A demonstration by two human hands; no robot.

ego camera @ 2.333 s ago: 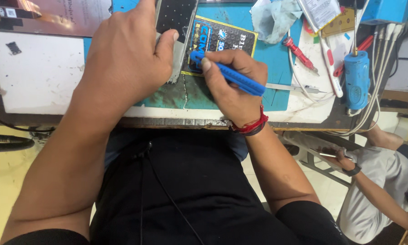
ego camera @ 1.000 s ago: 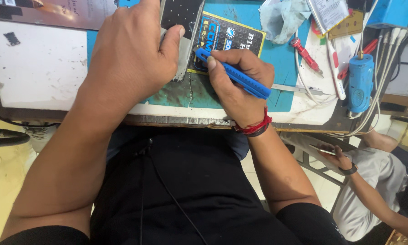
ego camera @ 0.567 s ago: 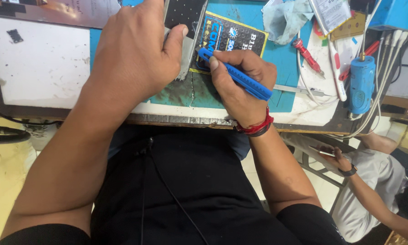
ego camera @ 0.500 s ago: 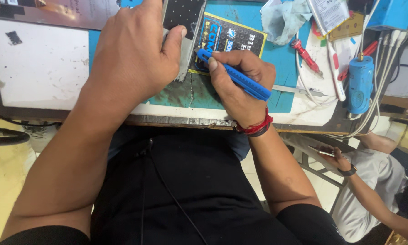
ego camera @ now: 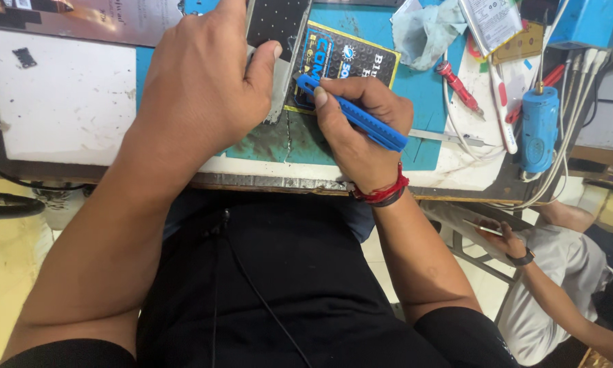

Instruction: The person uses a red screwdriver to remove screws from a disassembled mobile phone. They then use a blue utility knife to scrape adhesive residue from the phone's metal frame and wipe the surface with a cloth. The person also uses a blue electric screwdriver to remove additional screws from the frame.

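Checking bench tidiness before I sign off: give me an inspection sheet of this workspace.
Surface: worn teal mat on a white bench.
Job's things: phone under left hand; blue tool in right hand, tip at the phone's edge.
Clutter: dark card, cloth, red screwdriver, blue bottle.
Grippers: both hands gripping.
Cables: white leads at right.
Surroundings: another person seated, lower right.

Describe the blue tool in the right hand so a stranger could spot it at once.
Start at the teal mat on the workbench. Over it, the right hand grips a blue tool, long and ridged. Unlike the chunky blue cylinder standing nearby, it is slim and flat.
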